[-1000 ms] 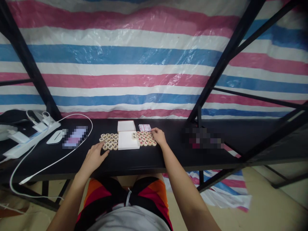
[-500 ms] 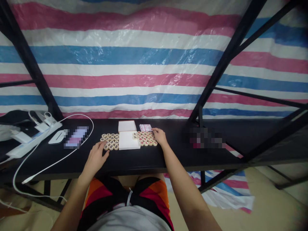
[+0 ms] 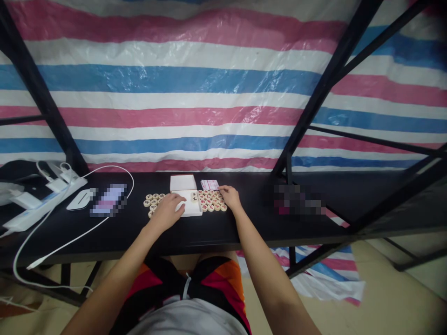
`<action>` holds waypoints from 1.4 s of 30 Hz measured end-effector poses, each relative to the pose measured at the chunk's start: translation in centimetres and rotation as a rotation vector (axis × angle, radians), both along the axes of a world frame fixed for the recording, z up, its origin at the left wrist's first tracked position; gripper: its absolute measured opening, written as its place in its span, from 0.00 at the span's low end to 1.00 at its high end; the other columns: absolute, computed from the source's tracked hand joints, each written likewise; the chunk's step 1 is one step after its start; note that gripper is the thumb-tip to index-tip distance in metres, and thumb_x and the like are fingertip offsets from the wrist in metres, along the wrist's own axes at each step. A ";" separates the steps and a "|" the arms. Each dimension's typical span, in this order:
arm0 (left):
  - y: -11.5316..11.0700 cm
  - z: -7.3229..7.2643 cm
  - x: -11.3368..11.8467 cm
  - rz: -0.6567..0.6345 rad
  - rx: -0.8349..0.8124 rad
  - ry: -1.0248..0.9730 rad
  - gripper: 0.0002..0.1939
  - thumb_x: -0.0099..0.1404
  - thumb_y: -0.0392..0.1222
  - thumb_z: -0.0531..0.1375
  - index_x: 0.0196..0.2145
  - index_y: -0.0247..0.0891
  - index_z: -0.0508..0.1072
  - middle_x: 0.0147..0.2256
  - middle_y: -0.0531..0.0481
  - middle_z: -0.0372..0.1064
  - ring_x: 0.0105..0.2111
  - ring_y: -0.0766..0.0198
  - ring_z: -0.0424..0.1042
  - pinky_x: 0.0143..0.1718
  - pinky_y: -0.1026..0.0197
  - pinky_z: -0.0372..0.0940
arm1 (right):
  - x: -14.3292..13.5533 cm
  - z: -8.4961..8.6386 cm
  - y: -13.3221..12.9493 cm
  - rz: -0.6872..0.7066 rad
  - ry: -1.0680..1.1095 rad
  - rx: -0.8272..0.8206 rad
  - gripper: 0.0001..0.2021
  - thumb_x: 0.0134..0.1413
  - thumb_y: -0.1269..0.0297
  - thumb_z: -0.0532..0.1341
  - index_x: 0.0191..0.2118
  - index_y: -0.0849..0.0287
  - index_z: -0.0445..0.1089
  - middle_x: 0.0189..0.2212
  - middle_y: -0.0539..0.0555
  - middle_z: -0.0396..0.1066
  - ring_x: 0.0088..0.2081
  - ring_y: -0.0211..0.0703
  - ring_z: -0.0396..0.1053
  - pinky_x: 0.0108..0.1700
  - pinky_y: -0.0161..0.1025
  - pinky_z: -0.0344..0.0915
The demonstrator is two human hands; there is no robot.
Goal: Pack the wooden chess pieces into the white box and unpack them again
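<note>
Round Chinese chess pieces lie in two groups beside an open white box (image 3: 192,210). On its left are black-marked pieces (image 3: 150,200), partly hidden by my left hand (image 3: 167,211). That hand is open above the pieces and the box's left edge, its fingertips over the box. To the right sit red-marked pieces (image 3: 211,201) in rows. My right hand (image 3: 230,197) rests at their upper right corner with fingers stretched out, near a pink-and-white paper (image 3: 209,184). Black-marked pieces (image 3: 194,197) lie in the box's upper right corner.
The box lid (image 3: 182,182) stands behind the box. A blurred phone (image 3: 109,200), a white cable (image 3: 73,240) and a power strip (image 3: 45,204) are on the black table (image 3: 195,235) to the left. Black metal frame bars (image 3: 314,111) and a striped sheet stand behind.
My left hand has moved right from the front left of the black-marked pieces to the box's left side. My right hand has stayed at the red-marked pieces. The view has shifted slightly.
</note>
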State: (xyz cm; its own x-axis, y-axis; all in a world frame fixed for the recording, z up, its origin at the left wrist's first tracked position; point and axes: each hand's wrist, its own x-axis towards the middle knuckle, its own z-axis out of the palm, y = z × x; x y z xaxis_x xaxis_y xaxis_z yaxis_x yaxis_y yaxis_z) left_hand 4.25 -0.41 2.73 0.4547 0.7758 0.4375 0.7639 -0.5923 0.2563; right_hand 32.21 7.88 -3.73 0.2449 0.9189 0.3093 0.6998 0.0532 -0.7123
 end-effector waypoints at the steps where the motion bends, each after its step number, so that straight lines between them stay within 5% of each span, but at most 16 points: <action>1: 1.0 0.3 1.1 -0.016 -0.033 0.027 0.15 0.64 0.40 0.50 0.42 0.38 0.74 0.41 0.45 0.69 0.44 0.57 0.67 0.48 0.55 0.60 | 0.0 0.0 0.0 0.001 0.002 0.000 0.13 0.51 0.67 0.54 0.38 0.55 0.75 0.38 0.52 0.72 0.39 0.39 0.69 0.46 0.35 0.61; 7: 5.6 0.4 5.0 0.057 -0.192 0.254 0.14 0.61 0.40 0.52 0.40 0.38 0.75 0.40 0.41 0.70 0.41 0.53 0.69 0.40 0.56 0.62 | -0.1 0.2 -0.1 0.009 0.014 -0.010 0.13 0.52 0.66 0.53 0.39 0.55 0.74 0.38 0.52 0.74 0.41 0.41 0.69 0.47 0.35 0.61; 18: 5.8 0.1 5.9 0.107 -0.254 0.255 0.09 0.56 0.43 0.57 0.34 0.41 0.74 0.36 0.46 0.74 0.39 0.54 0.71 0.36 0.59 0.62 | -0.2 0.3 -0.2 0.001 0.029 -0.026 0.13 0.50 0.66 0.53 0.37 0.56 0.74 0.36 0.51 0.74 0.39 0.40 0.70 0.45 0.35 0.61; 21: 4.8 1.2 4.1 0.134 -0.199 0.104 0.10 0.57 0.43 0.56 0.36 0.41 0.74 0.37 0.47 0.73 0.39 0.56 0.70 0.36 0.60 0.61 | -0.2 0.3 -0.2 0.005 0.031 -0.033 0.13 0.50 0.66 0.53 0.37 0.56 0.74 0.36 0.52 0.74 0.38 0.40 0.70 0.44 0.35 0.62; 25: 1.7 1.8 -2.2 0.230 -0.082 -0.144 0.12 0.59 0.46 0.54 0.36 0.41 0.74 0.36 0.49 0.72 0.36 0.60 0.69 0.37 0.62 0.60 | -0.1 0.2 -0.1 0.004 0.019 -0.047 0.13 0.50 0.66 0.53 0.37 0.56 0.74 0.34 0.52 0.75 0.37 0.41 0.70 0.42 0.35 0.62; 31: -2.4 -2.1 -11.2 0.526 -0.161 -0.274 0.18 0.58 0.55 0.54 0.35 0.40 0.73 0.32 0.50 0.72 0.28 0.63 0.67 0.32 0.63 0.61 | -0.1 0.1 -0.2 -0.004 0.004 -0.051 0.13 0.50 0.66 0.53 0.37 0.56 0.74 0.34 0.51 0.75 0.37 0.40 0.70 0.42 0.34 0.62; 35: -1.9 -3.7 -12.1 0.526 -0.185 -0.168 0.16 0.59 0.54 0.53 0.35 0.41 0.73 0.34 0.48 0.73 0.33 0.59 0.70 0.35 0.62 0.62 | -0.1 0.2 -0.3 -0.009 0.009 -0.053 0.12 0.50 0.66 0.54 0.37 0.55 0.74 0.35 0.51 0.75 0.38 0.40 0.70 0.42 0.34 0.62; 42: -0.7 -3.3 -11.3 0.433 -0.138 -0.084 0.18 0.61 0.51 0.50 0.40 0.42 0.74 0.39 0.47 0.73 0.37 0.56 0.70 0.40 0.58 0.63 | -0.3 0.5 -0.5 -0.007 0.028 -0.062 0.12 0.51 0.66 0.54 0.37 0.56 0.74 0.34 0.51 0.75 0.37 0.40 0.70 0.41 0.34 0.62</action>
